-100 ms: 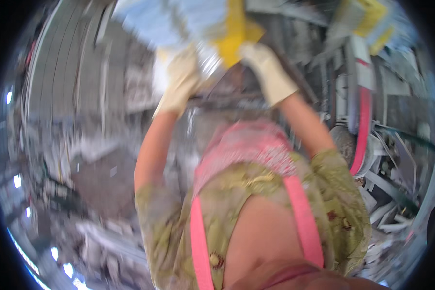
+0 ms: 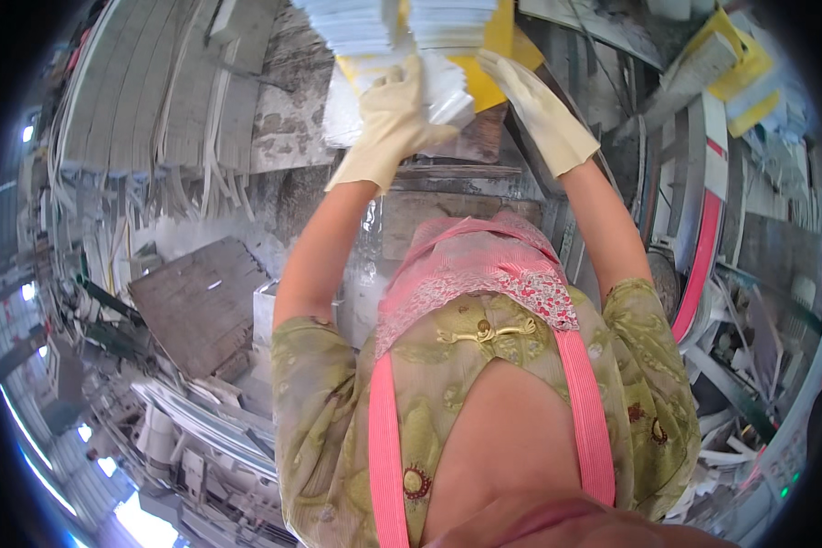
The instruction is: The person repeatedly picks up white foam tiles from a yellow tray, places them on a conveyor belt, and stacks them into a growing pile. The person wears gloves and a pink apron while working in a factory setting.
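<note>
Rightward with the pale stacked pieces (image 2: pixel 447 26) come my left hand (image 2: pixel 395 110), thumb spread by the white bundle (image 2: pixel 445 89), and my right hand (image 2: pixel 541 108), fingers straight over the yellow sheet (image 2: pixel 500 36), apart and unclenched, so the stacks just beyond seem steadied rather than gripped.

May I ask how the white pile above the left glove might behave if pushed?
The pile would probably fan out, as its side looks thinly layered. It may also slip apart, as nothing visible binds it.
</note>
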### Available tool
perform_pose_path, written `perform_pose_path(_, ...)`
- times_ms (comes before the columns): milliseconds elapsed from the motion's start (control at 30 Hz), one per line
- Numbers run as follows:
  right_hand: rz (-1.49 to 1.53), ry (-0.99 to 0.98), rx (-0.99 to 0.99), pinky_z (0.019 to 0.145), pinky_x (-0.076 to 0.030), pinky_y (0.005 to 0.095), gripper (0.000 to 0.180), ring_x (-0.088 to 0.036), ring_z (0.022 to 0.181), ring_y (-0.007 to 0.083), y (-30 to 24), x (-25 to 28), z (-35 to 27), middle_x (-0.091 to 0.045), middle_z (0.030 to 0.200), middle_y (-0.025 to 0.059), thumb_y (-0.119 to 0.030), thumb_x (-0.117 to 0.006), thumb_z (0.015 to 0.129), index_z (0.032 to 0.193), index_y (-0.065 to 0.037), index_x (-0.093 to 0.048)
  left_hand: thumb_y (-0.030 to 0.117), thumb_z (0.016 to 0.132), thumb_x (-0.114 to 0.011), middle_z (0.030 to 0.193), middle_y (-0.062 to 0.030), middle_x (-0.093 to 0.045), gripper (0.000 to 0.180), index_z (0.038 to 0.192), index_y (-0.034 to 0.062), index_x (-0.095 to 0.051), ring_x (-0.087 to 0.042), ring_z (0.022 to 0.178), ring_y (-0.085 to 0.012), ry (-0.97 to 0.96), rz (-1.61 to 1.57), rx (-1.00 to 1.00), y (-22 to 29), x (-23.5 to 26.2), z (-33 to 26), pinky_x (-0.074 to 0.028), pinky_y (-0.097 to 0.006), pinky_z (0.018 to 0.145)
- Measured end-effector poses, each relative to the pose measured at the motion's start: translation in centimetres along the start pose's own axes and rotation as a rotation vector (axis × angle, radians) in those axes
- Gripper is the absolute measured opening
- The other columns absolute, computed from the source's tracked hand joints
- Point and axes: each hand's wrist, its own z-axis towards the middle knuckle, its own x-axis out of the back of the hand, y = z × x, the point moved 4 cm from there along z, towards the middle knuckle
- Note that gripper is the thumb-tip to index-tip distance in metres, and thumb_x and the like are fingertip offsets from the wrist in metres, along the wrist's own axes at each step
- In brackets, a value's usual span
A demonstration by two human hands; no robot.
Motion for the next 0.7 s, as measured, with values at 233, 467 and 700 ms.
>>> perform_pose_path(233, 0.339, -0.159, -0.245, 0.121, -0.031, 0.0384, 0.070, -0.043, 0.142, 0.0258, 1.0, -4.8, 4.4, -0.047, 0.154, 0.0150, -0.054, -0.028, 0.110, 0.151, 0.001, -0.043, 0.053, 0.088, -0.068, 0.163, -0.0263, -0.023, 0.108, 0.160, -0.0043, -0.013, -0.028, 0.150, -0.0355, 0.395, -1.170, 0.144, -3.2, -1.8, -6.0, -0.026, -0.042, 0.121)
perform_pose_path(467, 0.329, -0.136, -0.234, 0.118, -0.034, 0.0330, 0.069, -0.046, 0.140, 0.0210, 1.4, -5.7, 4.9, -0.049, 0.152, 0.0141, -0.052, -0.031, 0.110, 0.152, 0.001, -0.041, 0.061, 0.099, -0.052, 0.167, -0.0209, -0.012, 0.101, 0.162, -0.0035, -0.006, -0.014, 0.154, -0.0295, 0.593, -1.472, 0.253, 3.0, -2.0, -5.4, -0.013, -0.039, 0.124)
perform_pose_path(700, 0.074, -0.305, -0.042, 0.118, -0.033, 0.0305, 0.060, -0.044, 0.140, 0.0172, 1.4, -4.9, 4.8, -0.046, 0.154, 0.0124, -0.042, -0.039, 0.111, 0.154, 0.000, -0.041, 0.056, 0.101, -0.052, 0.159, -0.0205, -0.031, 0.096, 0.162, -0.0009, -0.005, -0.035, 0.145, -0.0307, 0.618, -1.537, 0.397, 2.7, -3.3, -4.9, -0.026, -0.039, 0.120)
